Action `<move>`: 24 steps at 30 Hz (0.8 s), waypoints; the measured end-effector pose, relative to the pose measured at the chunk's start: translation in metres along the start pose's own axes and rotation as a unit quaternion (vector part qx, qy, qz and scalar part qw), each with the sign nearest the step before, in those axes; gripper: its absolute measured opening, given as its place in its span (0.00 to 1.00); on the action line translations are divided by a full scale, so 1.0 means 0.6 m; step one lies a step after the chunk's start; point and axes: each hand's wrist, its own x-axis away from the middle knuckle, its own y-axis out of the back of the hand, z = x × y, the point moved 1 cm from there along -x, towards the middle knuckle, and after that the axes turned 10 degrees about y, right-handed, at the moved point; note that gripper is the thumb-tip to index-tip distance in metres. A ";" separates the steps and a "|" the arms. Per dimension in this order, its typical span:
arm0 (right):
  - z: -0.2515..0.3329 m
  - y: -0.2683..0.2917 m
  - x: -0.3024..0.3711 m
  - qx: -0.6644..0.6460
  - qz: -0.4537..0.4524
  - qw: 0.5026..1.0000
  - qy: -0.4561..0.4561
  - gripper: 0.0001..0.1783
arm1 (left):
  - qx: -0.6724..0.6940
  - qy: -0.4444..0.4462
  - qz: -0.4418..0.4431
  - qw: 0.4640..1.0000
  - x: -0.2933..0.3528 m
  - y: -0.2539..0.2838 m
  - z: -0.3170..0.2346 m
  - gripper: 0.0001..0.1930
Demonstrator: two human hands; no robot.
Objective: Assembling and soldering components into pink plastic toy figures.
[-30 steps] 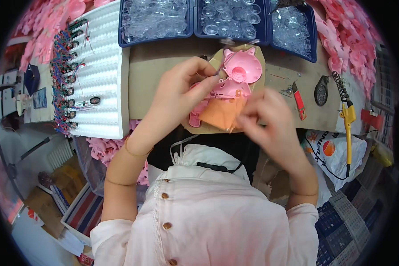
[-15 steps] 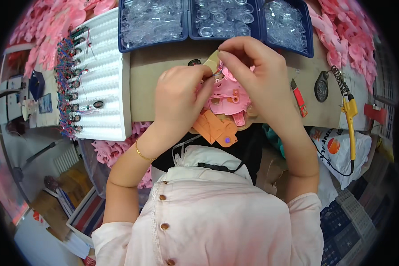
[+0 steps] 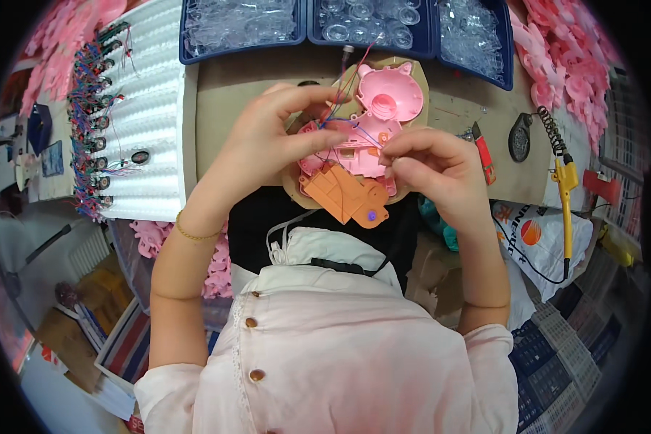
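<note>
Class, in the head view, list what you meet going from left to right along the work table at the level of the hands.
White corrugated sheet → left hand → pink toy part → right hand → red-handled cutter → dark oval tag → yellow soldering iron.

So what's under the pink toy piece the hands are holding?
An orange plastic part pokes out beneath the pink toy piece, on a round tan board. The left hand and right hand cover the rest.

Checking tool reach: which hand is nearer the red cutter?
Right. The right hand lies just left of the red cutter, almost touching; the left hand is farther left, across the pink toy.
</note>
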 end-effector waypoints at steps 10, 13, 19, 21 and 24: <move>-0.012 -0.020 0.009 0.319 -0.060 0.940 0.107 0.03 | -0.143 -0.125 -0.071 0.979 -0.011 -0.011 0.016 0.10; -0.028 -0.030 -0.016 0.504 -0.013 0.825 0.255 0.03 | -0.180 -0.176 -0.131 0.959 -0.013 -0.014 0.025 0.09; -0.065 -0.042 -0.034 0.558 0.035 0.797 0.230 0.05 | -0.130 -0.160 -0.113 0.972 -0.015 -0.020 0.026 0.08; -0.068 -0.041 -0.026 0.568 0.033 0.784 0.246 0.05 | -0.163 -0.182 -0.155 0.957 -0.014 -0.036 0.023 0.08; -0.064 -0.045 -0.018 0.588 0.029 0.767 0.255 0.05 | -0.166 -0.179 -0.192 0.950 -0.010 -0.050 0.027 0.08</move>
